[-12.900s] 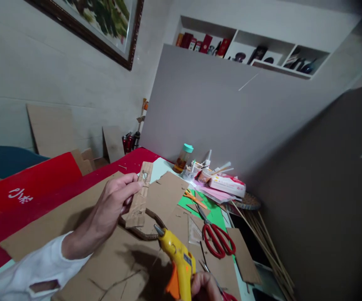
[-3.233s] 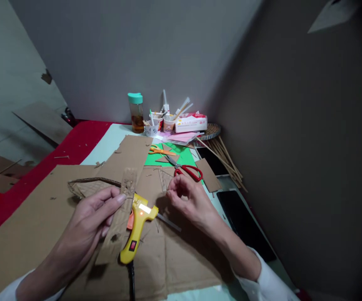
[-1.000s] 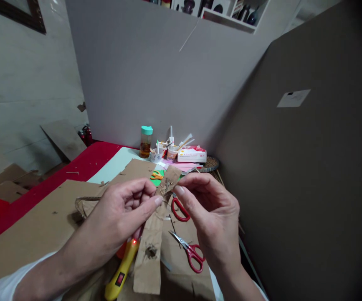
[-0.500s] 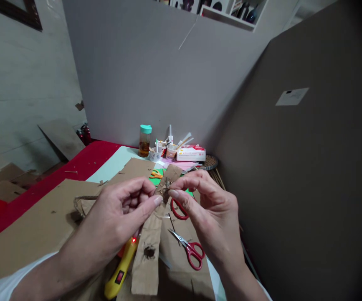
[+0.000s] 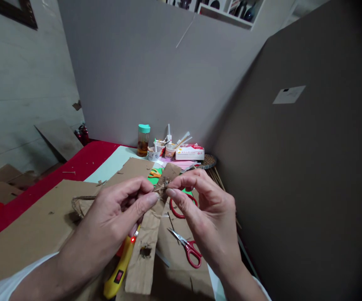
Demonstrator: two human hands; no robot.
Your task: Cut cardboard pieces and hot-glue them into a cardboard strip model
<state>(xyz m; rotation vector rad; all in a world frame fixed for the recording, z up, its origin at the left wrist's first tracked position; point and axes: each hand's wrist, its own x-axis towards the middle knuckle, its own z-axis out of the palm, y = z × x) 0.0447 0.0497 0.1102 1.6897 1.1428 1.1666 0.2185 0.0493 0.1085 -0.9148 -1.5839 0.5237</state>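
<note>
My left hand [image 5: 118, 217] is closed, thumb and forefinger pinched on a thin brown sliver [image 5: 158, 190] that looks like a twig or a torn paper strip. Opposite it, my right hand [image 5: 206, 205] pinches at the sliver's other end; what exactly lies between its fingertips is too small to make out. Beneath both hands runs a creased brown cardboard strip [image 5: 140, 271] with a dark, ragged hole near its lower end. Under my left wrist lies a yellow glue gun [image 5: 118, 271] with a lit red light.
Red-handled scissors [image 5: 191, 253] lie left of my right wrist, another red-handled pair [image 5: 183, 215] behind it. Orange-handled pliers [image 5: 154, 173] rest farther back. A teal-lidded bottle [image 5: 143, 141], cups of sticks [image 5: 170, 151] and a tissue pack [image 5: 190, 152] stand by the grey partition [image 5: 143, 75].
The cardboard strip's lower end has swung slightly left. Both hands have stayed close together in their pinch, and the thin sliver between them shows more clearly.
</note>
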